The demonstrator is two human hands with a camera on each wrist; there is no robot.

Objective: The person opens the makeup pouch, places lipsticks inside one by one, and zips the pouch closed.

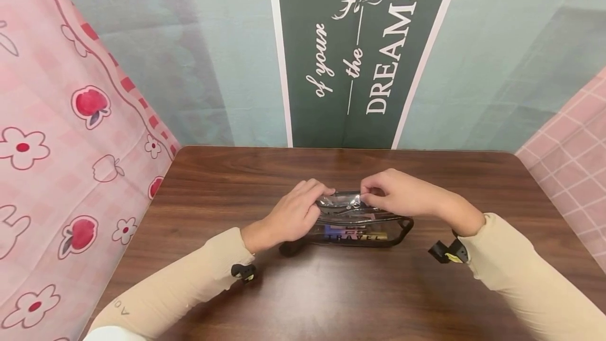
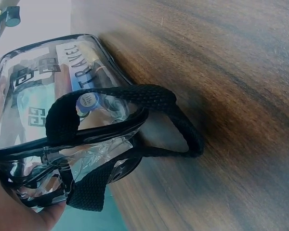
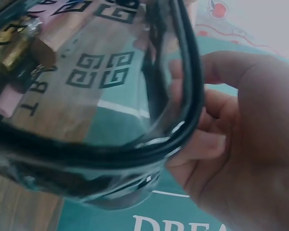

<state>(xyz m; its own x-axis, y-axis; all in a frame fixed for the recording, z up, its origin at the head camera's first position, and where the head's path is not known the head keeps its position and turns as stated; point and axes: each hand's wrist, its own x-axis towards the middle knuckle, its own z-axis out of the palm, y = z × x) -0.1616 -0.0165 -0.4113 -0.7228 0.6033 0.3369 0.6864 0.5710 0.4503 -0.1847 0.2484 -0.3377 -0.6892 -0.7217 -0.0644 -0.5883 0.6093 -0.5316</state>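
A clear plastic toiletry bag (image 1: 352, 221) with black piping and the word TRAVEL lies on the wooden table. My left hand (image 1: 294, 213) grips the upper left end of it, fingers over the top and thumb (image 2: 52, 215) at the zipped edge in the left wrist view. At the right part of the top edge, my right hand (image 1: 402, 193) pinches the bag between thumb and forefinger. A black webbing strap (image 2: 151, 96) loops out from the bag's end. Through the clear wall show a gold item (image 3: 17, 53), a pink one and other small toiletries.
The brown wooden table (image 1: 303, 299) extends around the bag. Behind it hangs a green curtain (image 1: 227, 67) with a dark lettered panel. Pink patterned cloth (image 1: 85, 172) flanks the left side, and pink checked cloth (image 1: 577, 167) the right.
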